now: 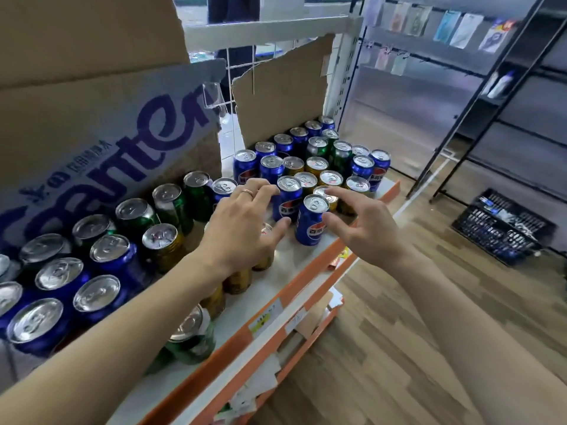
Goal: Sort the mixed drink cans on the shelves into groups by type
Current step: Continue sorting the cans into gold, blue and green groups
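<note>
An orange-edged shelf (310, 273) stands over wood flooring (429, 302), crowded with cans. A blue can (310, 220) stands between the left hand (242, 222) and right hand (362, 225), both spread, gripping nothing.

Upright blue aluminium Pepsi cans (310, 220), green aluminium cans (173, 207) and gold aluminium cans (162, 245) stand mixed on the white orange-edged shelf (310, 265), silver tops up, unopened.

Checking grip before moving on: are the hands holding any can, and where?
Nothing held. Left hand and right hand flank the front blue can, fingers spread, not closed on it.
</note>
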